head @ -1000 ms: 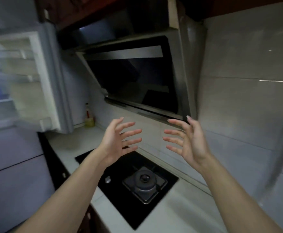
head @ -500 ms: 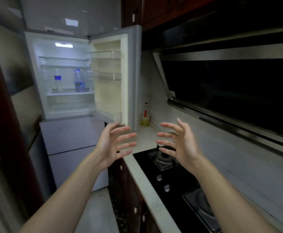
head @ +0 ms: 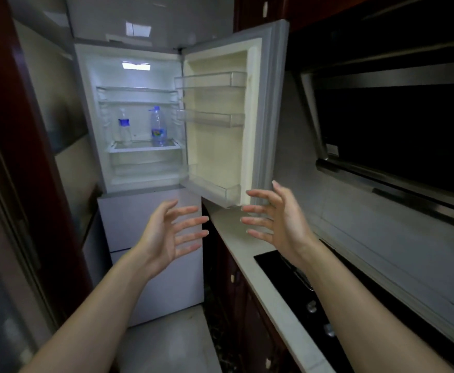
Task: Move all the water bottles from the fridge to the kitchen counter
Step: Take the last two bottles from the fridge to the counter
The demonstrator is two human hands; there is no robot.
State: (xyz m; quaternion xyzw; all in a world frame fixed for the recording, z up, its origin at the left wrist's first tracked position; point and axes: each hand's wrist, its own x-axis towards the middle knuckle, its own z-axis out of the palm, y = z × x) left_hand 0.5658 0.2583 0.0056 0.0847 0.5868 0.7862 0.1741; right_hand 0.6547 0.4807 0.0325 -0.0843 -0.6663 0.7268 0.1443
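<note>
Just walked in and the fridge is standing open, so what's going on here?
A person faces the open fridge with both arms raised. The left hand and right hand are spread open and hold nothing. Two water bottles, one with a blue label and a taller one with a blue cap, stand on a fridge shelf, untouched. No bottle shows on the kitchen counter to the right.

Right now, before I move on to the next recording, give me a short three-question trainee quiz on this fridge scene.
1. True or false: the fridge door stands open.
2. How many water bottles are on the fridge shelf? A) one B) two C) four
3. Fill in: the left hand and right hand hold ____.

Key: 1 true. 2 B: the bottle with the blue label and the taller bottle. 3 nothing; both are open, in front of the counter.
</note>
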